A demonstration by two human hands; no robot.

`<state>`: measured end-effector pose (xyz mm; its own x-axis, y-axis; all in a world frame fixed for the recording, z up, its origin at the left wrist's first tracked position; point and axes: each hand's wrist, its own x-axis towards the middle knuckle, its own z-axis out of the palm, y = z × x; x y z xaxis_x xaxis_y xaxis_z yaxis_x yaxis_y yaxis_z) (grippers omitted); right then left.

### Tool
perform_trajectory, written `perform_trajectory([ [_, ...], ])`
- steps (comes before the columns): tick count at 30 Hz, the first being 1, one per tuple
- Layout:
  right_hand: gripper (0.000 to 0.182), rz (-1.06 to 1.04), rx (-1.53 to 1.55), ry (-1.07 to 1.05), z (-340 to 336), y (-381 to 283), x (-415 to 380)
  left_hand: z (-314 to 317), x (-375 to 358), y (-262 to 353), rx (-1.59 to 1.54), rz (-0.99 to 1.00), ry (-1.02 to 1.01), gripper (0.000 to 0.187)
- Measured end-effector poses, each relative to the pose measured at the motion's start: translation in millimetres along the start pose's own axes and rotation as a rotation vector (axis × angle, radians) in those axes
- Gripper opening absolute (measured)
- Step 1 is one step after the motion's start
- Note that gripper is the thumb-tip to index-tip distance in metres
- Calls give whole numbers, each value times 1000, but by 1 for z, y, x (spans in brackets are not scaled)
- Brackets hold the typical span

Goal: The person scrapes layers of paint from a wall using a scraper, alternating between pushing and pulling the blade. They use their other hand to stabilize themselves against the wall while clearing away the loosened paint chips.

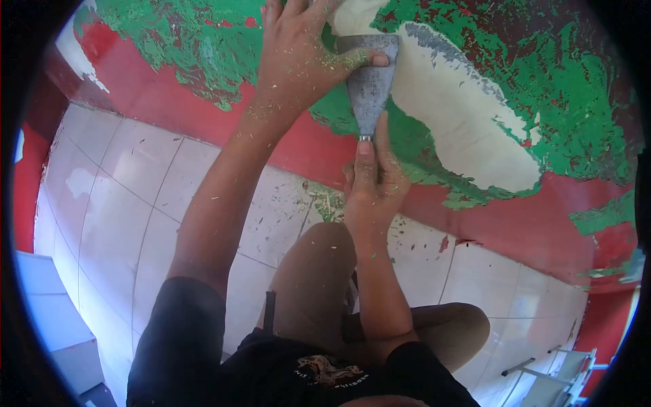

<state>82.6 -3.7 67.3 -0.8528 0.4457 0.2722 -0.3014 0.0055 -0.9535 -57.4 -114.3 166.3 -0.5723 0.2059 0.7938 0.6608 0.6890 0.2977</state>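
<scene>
A paint scraper with a wide, smeared metal blade lies against the wall, blade edge upward. My right hand is closed round its handle, which is mostly hidden, with the thumb and a finger stretched toward the blade's neck. My left hand is spread on the wall at the upper middle, its thumb lying across the top of the blade. The left fingertips run out of view at the top. Green flakes dust the left hand and forearm. Around the scraper, rough green paint borders a bare cream patch.
Pale floor tiles meet the red lower wall. Paint flakes are scattered on the tiles near my bent knee. Light-coloured step-like blocks stand at the left. A metal-framed object is at the lower right.
</scene>
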Motion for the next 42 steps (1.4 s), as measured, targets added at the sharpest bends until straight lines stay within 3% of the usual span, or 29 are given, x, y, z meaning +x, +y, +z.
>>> perform_trajectory([
  [4,46,7,162,18,2,6,3,-7,-1,13,-12,-48,-32,109],
  [8,47,-32,84,29,-3,-2,12,4,-4,6,-12,-19,47,103],
  [10,46,-125,-262,-27,-26,-23,19,11,-2,3,-55,-15,76,102],
  [13,46,-143,-402,-204,-34,-69,53,23,-3,-8,-131,-28,149,101],
  [17,45,-160,-251,-204,-32,-33,36,8,0,-3,-83,-54,115,105],
  [19,49,-82,-26,-109,-20,-13,16,4,-3,0,-70,-63,66,108],
  [25,47,55,112,-35,-10,-9,3,5,-3,3,-14,-78,14,120],
  [29,49,-15,30,-55,-17,-11,13,14,-3,-2,-40,-33,85,119],
  [32,48,59,-54,-90,-34,-43,20,16,-5,3,-72,-12,127,114],
  [34,47,-58,-282,-207,-38,-60,35,15,-4,4,-98,-8,141,111],
  [37,48,-11,-329,-368,-13,-92,69,6,-6,-12,-173,96,165,107],
  [38,48,-26,-324,-365,-11,-87,65,6,-7,-23,-139,105,136,106],
  [40,47,-283,-330,-298,-20,-57,53,7,0,-25,-114,107,144,104],
  [42,47,-204,-244,-214,-27,-37,34,8,-4,-19,-52,-4,70,113],
])
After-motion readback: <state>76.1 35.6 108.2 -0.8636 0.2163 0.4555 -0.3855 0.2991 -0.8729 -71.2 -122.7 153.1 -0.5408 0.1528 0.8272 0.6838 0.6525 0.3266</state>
